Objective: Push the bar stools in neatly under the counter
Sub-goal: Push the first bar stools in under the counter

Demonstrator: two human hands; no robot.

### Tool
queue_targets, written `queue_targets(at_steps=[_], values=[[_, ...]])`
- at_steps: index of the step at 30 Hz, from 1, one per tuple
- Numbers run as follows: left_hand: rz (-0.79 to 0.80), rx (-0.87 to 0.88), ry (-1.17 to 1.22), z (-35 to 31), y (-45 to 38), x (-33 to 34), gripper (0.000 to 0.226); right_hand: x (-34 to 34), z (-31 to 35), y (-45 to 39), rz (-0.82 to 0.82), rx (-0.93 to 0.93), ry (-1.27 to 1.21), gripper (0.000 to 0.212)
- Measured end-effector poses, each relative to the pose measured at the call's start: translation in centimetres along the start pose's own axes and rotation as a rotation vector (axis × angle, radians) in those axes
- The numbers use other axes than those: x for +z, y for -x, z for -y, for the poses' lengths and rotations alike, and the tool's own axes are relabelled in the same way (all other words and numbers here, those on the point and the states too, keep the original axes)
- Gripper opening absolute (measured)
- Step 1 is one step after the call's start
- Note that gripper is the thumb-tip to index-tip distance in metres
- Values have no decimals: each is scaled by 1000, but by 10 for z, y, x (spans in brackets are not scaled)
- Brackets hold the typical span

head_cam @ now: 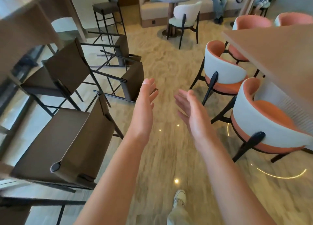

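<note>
while both palms hang flat, empty: left hand (146,102); right hand (192,109); brown square-seated stools (71,140) beside.

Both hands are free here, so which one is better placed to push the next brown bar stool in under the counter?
Probably the left. The left hand is open and lies nearer the bar stools lined along the counter on the left. The right hand, also open, hangs on the side of the orange chairs.

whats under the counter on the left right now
Two brown bar stools sit partly under the counter; the space beneath it is mostly hidden by the countertop.
</note>
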State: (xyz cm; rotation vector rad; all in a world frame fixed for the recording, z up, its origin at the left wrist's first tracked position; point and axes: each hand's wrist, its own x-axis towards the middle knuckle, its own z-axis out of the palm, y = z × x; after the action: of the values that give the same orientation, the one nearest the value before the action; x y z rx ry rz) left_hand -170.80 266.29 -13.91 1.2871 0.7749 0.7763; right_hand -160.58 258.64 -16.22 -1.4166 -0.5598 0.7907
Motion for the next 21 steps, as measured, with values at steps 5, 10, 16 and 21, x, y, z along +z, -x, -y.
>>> queue_targets(at_steps=[5,10,16,21], values=[[-53,8,-27,-8,-68,30,55,-15,20,-78,61,0,-24,43],[-57,19,-50,-13,-117,58,55,-21,37,-137,106,-7,-39,46],[-92,-6,-12,-13,-181,68,56,-25,43,-201,121,-7,-55,42],[-89,-20,6,1,-244,70,63,-20,39,-267,109,8,-36,46]])
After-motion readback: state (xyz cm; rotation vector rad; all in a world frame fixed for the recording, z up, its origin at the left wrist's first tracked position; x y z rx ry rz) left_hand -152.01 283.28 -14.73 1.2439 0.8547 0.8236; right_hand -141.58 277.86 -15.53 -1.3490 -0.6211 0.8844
